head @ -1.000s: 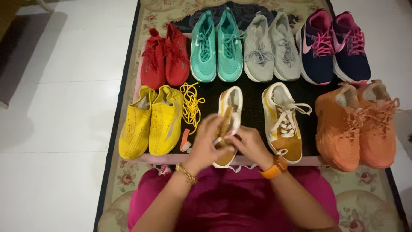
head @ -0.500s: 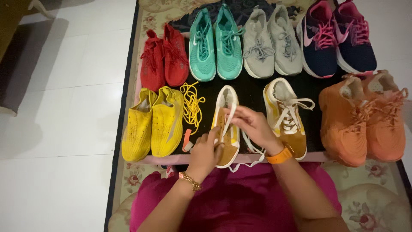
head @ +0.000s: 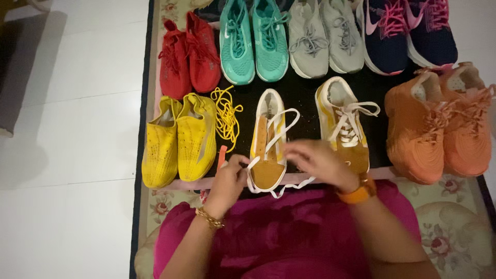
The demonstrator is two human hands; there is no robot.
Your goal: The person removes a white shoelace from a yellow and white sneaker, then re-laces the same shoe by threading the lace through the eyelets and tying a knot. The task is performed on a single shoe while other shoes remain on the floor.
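A mustard and white shoe [head: 267, 155] lies toe toward me on a black mat [head: 305, 108]. A loose white lace [head: 281, 129] loops over its open top and trails round its toe. My left hand [head: 229, 178] pinches the lace at the shoe's left side near the toe. My right hand [head: 319, 161], blurred, hovers just right of the shoe, fingers curled near the lace; whether it grips the lace is unclear. The matching shoe [head: 343, 126], laced, stands to the right.
Yellow shoes [head: 178, 139] and a loose yellow lace [head: 226, 116] lie to the left, orange shoes [head: 442, 124] to the right. Behind stand red [head: 188, 57], teal [head: 253, 41], grey [head: 323, 36] and navy-pink [head: 408, 31] pairs. White floor tiles [head: 72, 129] lie left of the rug.
The lace has been drawn out into a loop over the shoe. My right hand dropped from the shoe's tongue toward the toe's right side. My left hand shifted slightly left.
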